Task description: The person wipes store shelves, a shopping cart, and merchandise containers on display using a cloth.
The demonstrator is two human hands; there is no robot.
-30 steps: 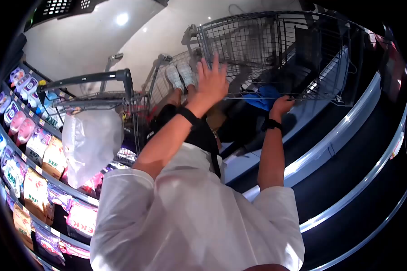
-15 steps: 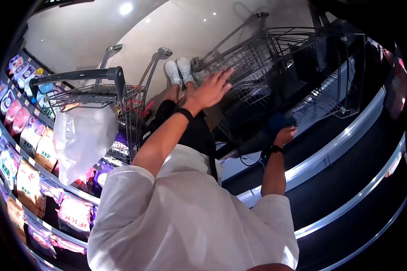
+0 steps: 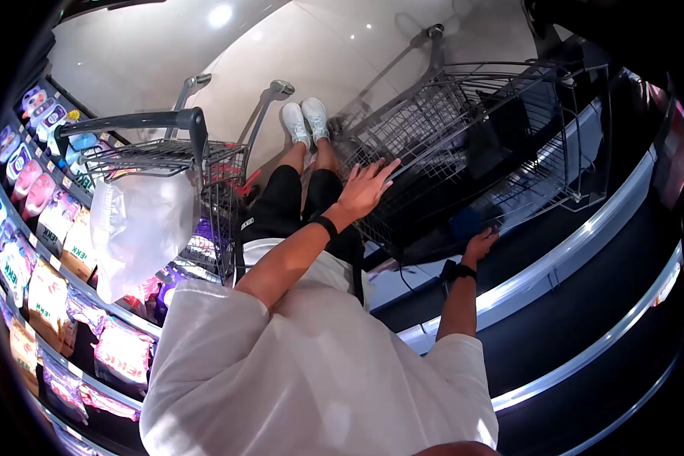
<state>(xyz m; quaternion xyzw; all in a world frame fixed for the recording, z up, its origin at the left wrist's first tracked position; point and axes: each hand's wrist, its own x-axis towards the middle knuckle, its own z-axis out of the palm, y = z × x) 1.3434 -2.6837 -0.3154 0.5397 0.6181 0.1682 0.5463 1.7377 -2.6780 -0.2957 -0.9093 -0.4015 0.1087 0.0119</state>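
Note:
My left hand, fingers spread, lies at the near-left side of a grey wire shopping cart. My right hand has its fingers closed on the cart's lower rim, beside a dark blue item that is dim and partly hidden. Dark bulky things sit in or behind the cart; I cannot make them out. Both wrists wear black bands.
A second cart stands at the left with a translucent white bag hanging from it. Shelves of detergent bottles and packs curve along the left. Dark shelves with pale edges line the right. My white shoes are on the floor.
The wire cart has swung away from my feet, towards the right and down in the view. My right hand has moved down with its rim. My left hand has shifted slightly, fingers still spread.

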